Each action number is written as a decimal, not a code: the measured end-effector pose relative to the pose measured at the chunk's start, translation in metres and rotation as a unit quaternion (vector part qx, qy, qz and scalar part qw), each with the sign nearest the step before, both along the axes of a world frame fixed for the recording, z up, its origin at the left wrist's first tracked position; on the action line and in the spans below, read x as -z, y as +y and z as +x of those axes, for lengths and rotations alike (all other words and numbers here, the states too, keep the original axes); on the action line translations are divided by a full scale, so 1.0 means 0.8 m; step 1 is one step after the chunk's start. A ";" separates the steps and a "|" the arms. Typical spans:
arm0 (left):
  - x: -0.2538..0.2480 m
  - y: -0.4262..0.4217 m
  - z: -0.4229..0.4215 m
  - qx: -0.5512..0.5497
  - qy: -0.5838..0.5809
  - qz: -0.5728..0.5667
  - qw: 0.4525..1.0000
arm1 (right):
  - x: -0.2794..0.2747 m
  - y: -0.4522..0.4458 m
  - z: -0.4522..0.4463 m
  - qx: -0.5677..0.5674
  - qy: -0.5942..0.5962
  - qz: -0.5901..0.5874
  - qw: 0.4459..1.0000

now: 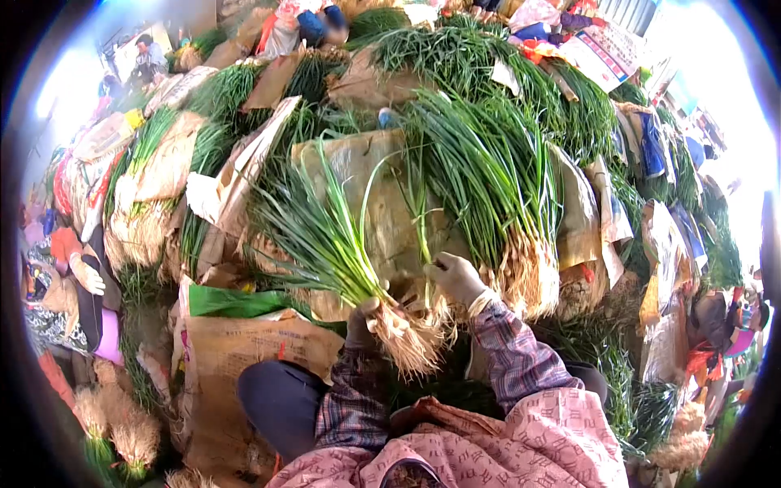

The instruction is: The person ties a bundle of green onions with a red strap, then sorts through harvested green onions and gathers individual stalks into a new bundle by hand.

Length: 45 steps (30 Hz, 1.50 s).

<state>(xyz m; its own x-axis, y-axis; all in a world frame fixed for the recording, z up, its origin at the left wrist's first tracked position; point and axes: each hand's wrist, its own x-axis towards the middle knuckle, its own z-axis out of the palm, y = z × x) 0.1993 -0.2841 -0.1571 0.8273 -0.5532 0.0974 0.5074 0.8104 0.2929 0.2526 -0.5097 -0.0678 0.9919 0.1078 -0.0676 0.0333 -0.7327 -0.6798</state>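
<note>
My left hand (pixel 364 324), in a dark glove, is closed around the lower stalks of a bunch of green onions (pixel 346 236). Its leaves fan up and to the left, and its pale roots hang to the right of the hand. My right hand (pixel 457 279), in a light glove, has its fingers pressed together at a thin green onion stalk (pixel 421 215) that stands upright beside the bunch. Just right of that hand a large pile of green onions (pixel 496 179) lies with its roots toward me.
A brown sheet (pixel 382 187) lies behind the bunch. Printed brown sacking (pixel 244 366) is at lower left. More onion bundles (pixel 146 203) and wrappings surround me. A co-worker's gloved hand (pixel 88 275) shows at far left, and another person (pixel 149 61) sits at upper left.
</note>
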 end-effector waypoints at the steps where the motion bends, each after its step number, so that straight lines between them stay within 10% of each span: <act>1: 0.009 0.004 0.001 -0.017 0.010 0.035 0.999 | -0.026 0.012 -0.005 -0.011 0.021 -0.001 1.000; 3: 0.160 0.024 0.016 -0.089 0.073 0.146 0.983 | -0.046 0.037 -0.040 -0.084 -0.057 -0.064 0.993; 4: -0.013 -0.007 -0.020 -0.179 0.028 0.205 0.962 | -0.027 0.044 -0.049 -0.173 -0.130 -0.008 0.976; 5: -0.043 -0.015 -0.021 -0.147 0.036 0.139 0.979 | -0.019 0.050 -0.053 -0.176 -0.161 -0.008 0.971; 7: -0.033 0.000 -0.029 -0.121 0.025 0.132 0.983 | -0.057 0.056 -0.042 -0.120 -0.092 0.056 0.987; 8: 0.114 -0.003 0.017 -0.101 -0.059 0.145 0.982 | -0.059 0.048 -0.027 -0.106 -0.073 0.034 0.991; 12: -0.018 -0.018 -0.002 -0.054 0.014 -0.008 0.998 | -0.064 0.040 0.010 -0.020 -0.087 -0.084 0.992; 18: -0.053 -0.008 -0.028 -0.110 0.073 0.032 0.991 | 0.053 0.102 0.043 -0.093 0.063 0.142 0.983; 20: -0.055 -0.004 -0.031 -0.071 0.079 -0.043 0.993 | 0.055 0.097 0.051 -0.122 -0.005 -0.067 0.990; 23: -0.052 -0.003 -0.023 -0.059 0.054 -0.050 0.996 | 0.035 0.055 0.069 0.220 0.085 0.485 0.842; 26: -0.065 -0.003 -0.020 -0.052 -0.016 -0.139 0.989 | 0.040 0.006 0.047 0.018 0.164 0.219 0.962; 27: -0.063 -0.005 -0.014 -0.058 -0.083 -0.177 0.979 | 0.042 0.000 0.026 -0.187 0.239 -0.110 0.946; 29: -0.064 -0.006 -0.008 -0.056 -0.142 -0.207 0.966 | 0.030 0.012 -0.015 -0.375 0.318 -0.284 0.823; 32: -0.058 -0.016 0.003 0.015 -0.149 -0.340 0.928 | -0.011 0.081 0.011 -0.194 0.075 0.165 0.964; 39: -0.067 -0.012 -0.016 -0.038 -0.061 -0.291 0.954 | -0.014 0.162 0.030 -0.045 0.188 0.676 0.711; 42: -0.051 -0.005 -0.016 -0.018 0.008 -0.155 0.988 | 0.069 0.117 0.048 0.036 0.072 0.358 0.930; 43: -0.055 -0.005 -0.019 -0.026 0.005 -0.176 0.984 | 0.094 0.123 0.054 0.008 -0.134 0.314 0.940; 45: -0.054 -0.003 -0.025 -0.051 0.022 -0.134 0.989 | 0.041 0.042 0.079 0.265 0.013 0.467 0.843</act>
